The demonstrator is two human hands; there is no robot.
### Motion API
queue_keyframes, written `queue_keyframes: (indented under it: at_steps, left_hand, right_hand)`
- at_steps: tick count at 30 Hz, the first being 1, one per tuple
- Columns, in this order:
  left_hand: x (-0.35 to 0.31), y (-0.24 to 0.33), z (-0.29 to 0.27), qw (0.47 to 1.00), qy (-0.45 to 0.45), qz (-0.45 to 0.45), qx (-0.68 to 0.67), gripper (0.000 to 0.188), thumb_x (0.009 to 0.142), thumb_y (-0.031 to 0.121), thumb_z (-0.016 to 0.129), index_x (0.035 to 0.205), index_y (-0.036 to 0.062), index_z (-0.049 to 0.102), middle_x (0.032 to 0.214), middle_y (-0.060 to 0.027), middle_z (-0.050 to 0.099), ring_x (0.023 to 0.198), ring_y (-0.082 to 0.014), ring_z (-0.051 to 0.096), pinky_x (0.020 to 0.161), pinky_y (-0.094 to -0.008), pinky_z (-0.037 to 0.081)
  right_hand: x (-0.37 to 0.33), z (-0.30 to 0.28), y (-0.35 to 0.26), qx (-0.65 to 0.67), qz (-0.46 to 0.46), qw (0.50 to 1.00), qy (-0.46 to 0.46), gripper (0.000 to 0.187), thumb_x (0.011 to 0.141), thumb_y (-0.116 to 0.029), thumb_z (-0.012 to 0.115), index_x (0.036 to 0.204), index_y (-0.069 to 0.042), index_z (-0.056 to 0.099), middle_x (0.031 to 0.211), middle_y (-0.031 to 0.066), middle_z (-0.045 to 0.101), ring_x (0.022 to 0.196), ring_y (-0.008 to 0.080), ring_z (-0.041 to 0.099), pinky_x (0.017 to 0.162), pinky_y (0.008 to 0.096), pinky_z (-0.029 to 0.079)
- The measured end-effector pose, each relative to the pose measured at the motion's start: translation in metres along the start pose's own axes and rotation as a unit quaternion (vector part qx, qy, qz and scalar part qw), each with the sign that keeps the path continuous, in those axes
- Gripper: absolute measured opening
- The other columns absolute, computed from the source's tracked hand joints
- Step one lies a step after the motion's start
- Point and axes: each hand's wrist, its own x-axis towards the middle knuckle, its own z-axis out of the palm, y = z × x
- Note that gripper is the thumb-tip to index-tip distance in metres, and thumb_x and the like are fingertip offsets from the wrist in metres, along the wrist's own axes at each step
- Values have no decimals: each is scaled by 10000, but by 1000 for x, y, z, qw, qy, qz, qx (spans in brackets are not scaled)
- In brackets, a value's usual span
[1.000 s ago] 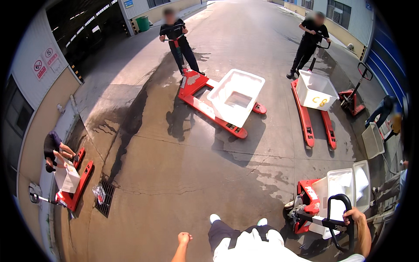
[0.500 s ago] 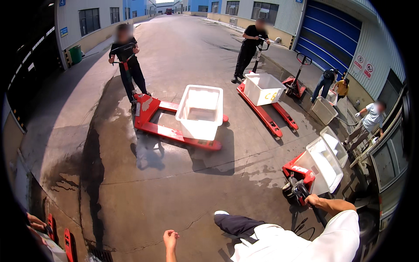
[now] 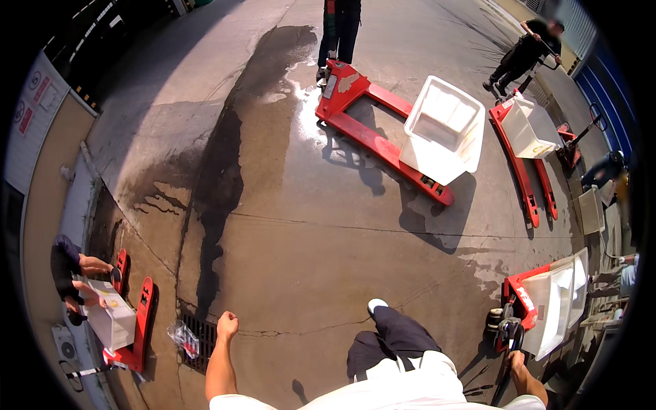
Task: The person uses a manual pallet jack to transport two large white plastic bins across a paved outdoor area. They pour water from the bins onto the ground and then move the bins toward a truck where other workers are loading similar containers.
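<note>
My right hand (image 3: 517,361) is wrapped round the black handle (image 3: 510,376) of a red pallet jack (image 3: 523,297) at the lower right. On its forks ride white plastic bins (image 3: 547,320), tilted and set close together. My left hand (image 3: 227,324) hangs loosely curled over the wet concrete, with nothing visible in it. Closest to that hand are a metal floor drain (image 3: 205,342) and a crumpled clear plastic bag (image 3: 184,339) lying on the drain's edge. One white shoe (image 3: 376,304) of mine is forward on the ground.
Ahead, a person stands behind a red pallet jack (image 3: 369,140) bearing a white bin (image 3: 437,164). Another jack (image 3: 516,160) with a bin stands farther right with its handler. At the left, a person bends over a bin (image 3: 116,314) on red forks. A dark wet streak (image 3: 219,205) crosses the concrete.
My view has swung left and down, bringing the drain, plastic bag and bending person fully into sight. My left hand has moved out to the left. My right hand keeps its hold on the handle.
</note>
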Motion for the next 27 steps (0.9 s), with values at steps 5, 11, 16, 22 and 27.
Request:
queue_keyframes:
  at_steps: [5,11,16,22,27]
  left_hand:
    - [-28,1,23,960,-169,-177,-139,87,840,26,505,912,-4,542,846,-130,639,690,-208,657,584,-342,558]
    - [-30,1,16,887,-406,-213,-61,233,864,122,524,1080,49,569,950,-92,675,812,-199,674,710,-327,509]
    - [90,20,-19,922,-317,-213,-65,209,834,148,555,1010,61,624,931,-96,684,823,-220,676,766,-361,510]
    - [283,181,-78,975,-219,-20,24,268,815,219,573,1027,73,647,983,-129,689,966,-290,646,841,-370,495]
    - [401,388,-130,961,-234,145,-35,266,847,210,569,1059,56,619,992,-132,681,925,-264,653,820,-363,499]
  right_hand:
    - [-20,43,-1,-19,-12,1000,2,195,692,-208,470,556,-67,466,485,83,438,370,211,392,361,326,319]
    - [-79,127,-45,22,-1,1000,-1,220,707,-224,473,551,-70,492,498,81,467,402,204,430,397,306,331]
    - [-136,201,-114,14,-1,1000,21,250,697,-242,493,556,-49,563,551,81,518,503,205,478,491,311,372]
    - [-210,347,-182,94,112,988,47,210,643,-170,508,476,-42,508,440,81,460,354,212,443,355,327,339]
    - [-284,409,-256,118,-90,984,-99,189,647,-164,485,521,-24,488,448,119,459,351,257,459,345,376,384]
